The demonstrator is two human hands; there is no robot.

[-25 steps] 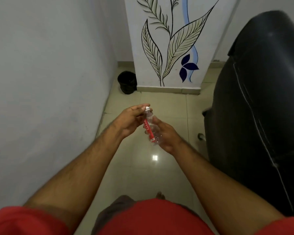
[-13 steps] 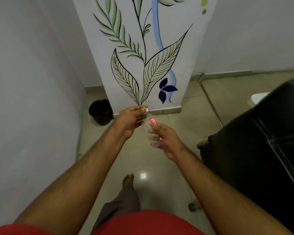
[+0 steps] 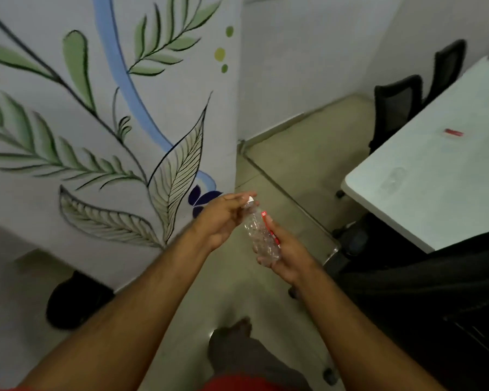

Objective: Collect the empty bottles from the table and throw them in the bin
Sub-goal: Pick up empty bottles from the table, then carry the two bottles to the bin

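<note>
Head view: I hold a clear bottle (image 3: 261, 235) in both hands above the floor.
My right hand (image 3: 287, 256) wraps its fingers around the body; my left hand (image 3: 223, 218) pinches the cap. The black bin (image 3: 74, 301) sits low left; another bottle (image 3: 393, 179) lies on the counter (image 3: 449, 170).

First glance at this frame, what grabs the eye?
A crumpled clear bottle held mid-frame: the right hand grips its body, the left hand pinches the cap. The leaf mural fills the wall at left, with a black bin on the floor beneath it. A white table sits at right.
</note>
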